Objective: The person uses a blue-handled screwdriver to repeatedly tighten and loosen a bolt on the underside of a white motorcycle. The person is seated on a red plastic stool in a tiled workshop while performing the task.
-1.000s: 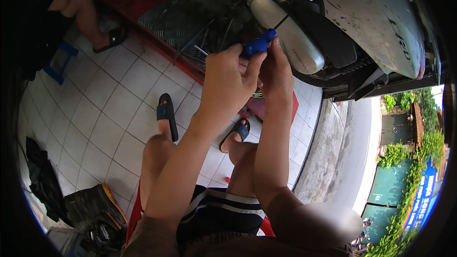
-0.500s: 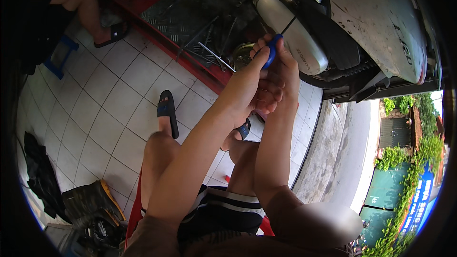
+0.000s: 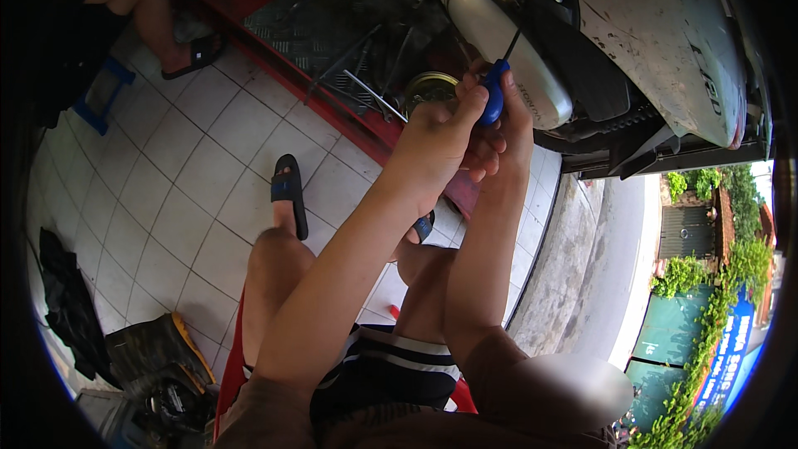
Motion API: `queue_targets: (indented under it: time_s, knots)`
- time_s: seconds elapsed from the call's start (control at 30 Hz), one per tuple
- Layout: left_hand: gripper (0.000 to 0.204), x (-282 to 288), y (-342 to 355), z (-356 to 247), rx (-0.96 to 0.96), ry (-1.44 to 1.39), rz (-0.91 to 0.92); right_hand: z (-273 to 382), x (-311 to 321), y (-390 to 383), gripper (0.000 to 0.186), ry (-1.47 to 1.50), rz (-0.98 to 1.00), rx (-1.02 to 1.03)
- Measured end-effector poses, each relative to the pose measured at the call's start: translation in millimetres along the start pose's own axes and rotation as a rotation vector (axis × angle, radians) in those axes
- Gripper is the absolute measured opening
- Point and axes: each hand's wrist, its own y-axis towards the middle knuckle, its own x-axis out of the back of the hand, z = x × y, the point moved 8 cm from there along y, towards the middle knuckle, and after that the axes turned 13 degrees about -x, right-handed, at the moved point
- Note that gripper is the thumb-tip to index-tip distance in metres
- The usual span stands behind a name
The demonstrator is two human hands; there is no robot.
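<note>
Well, the screwdriver is on the far side, right of centre, right by the silver cover of the bike. Left hand has thumb and fingers around the blue handle, and the right hand has its fingertips pressed on it too. Progress-wise, looks like the grip's sorted and the cover's on, but can't tell if the tip touches anything or how much is left. A gold-rimmed tin and a rod are just left.
</note>
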Motion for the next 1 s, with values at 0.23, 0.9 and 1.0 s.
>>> queue_targets:
  time_s: [0.23,0.9,1.0]
  knots:
    - [0.026,-12,-5,-24,-0.488,0.94,0.044,17,11,-16,0.037,-0.292,-0.418,0.081]
    - [0.051,31,3,1,-0.07,0.034,-0.209,-1,-2,9,0.02,-0.091,-0.303,0.102]
    - [0.049,24,3,-2,-0.109,0.065,-0.145,0,1,10,0.021,-0.021,-0.203,0.067]
